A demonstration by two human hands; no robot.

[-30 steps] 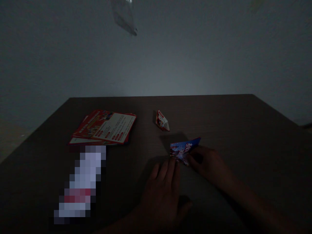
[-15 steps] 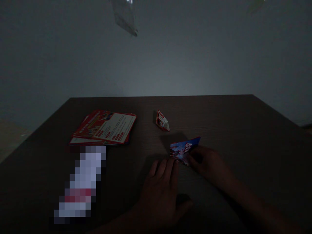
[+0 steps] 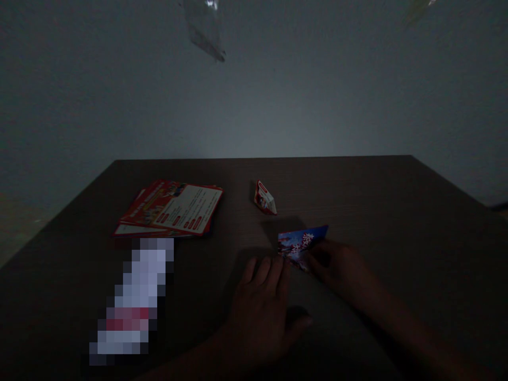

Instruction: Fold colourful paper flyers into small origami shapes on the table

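A blue and red printed piece of paper with white characters, its edges slanting as if folded, stands tilted above the table. My right hand pinches its right side between thumb and fingers. At the paper's lower left, my left hand lies flat on the table, fingers stretched out and thumb apart, with the fingertips at the paper's edge. Whether they press on it I cannot tell. Beyond the hands, a small folded red and white paper stands by itself.
A stack of red and white printed sheets lies on the left of the dark wooden table. In front of it is a pale, pixelated long shape. A grey wall rises behind the table, with a clear plastic item on it.
Hardly anything differs. The view has shifted very slightly; both hands and the blue paper keep nearly the same places.
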